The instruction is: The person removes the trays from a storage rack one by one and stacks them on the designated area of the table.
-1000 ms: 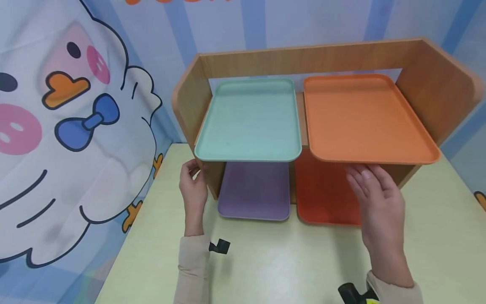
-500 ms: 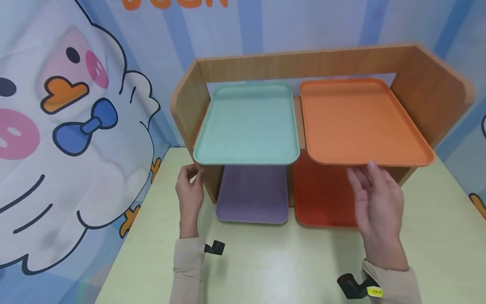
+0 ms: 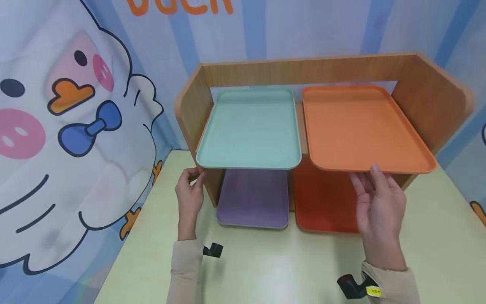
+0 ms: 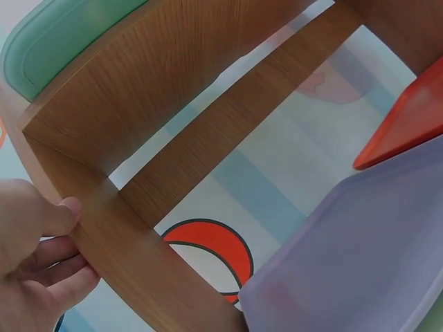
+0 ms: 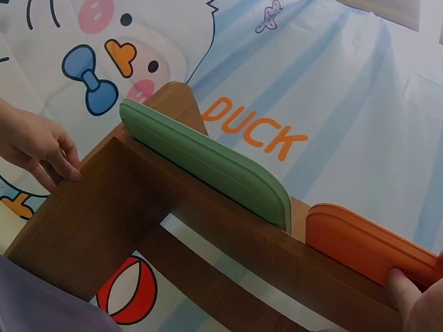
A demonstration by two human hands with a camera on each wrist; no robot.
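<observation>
A two-level wooden shelf (image 3: pixel 311 72) bears a mint-green tray (image 3: pixel 250 128) at upper left and an orange tray (image 3: pixel 364 128) at upper right. Below them lie a purple tray (image 3: pixel 253 198) and a red tray (image 3: pixel 322 202), the latter partly behind my right hand. My left hand (image 3: pixel 190 198) grips the front edge of the shelf's left side panel (image 4: pixel 118 242), thumb on the near side. At the orange tray's front rim, my right hand (image 3: pixel 381 211) pinches with its thumb against the edge and its fingers underneath; the fingertips are hidden.
The shelf stands on a pale yellow table (image 3: pixel 273 261) before a blue-striped backdrop (image 3: pixel 311 29) with a cartoon duck (image 3: pixel 110 177) at left. Both upper trays jut past the shelf's front edge. Black camera mounts (image 3: pixel 351 287) sit at the sleeves.
My right thumb has come up to the orange tray's front rim, having been lower before. The left hand keeps its place on the side panel. The head view has tilted slightly upward.
</observation>
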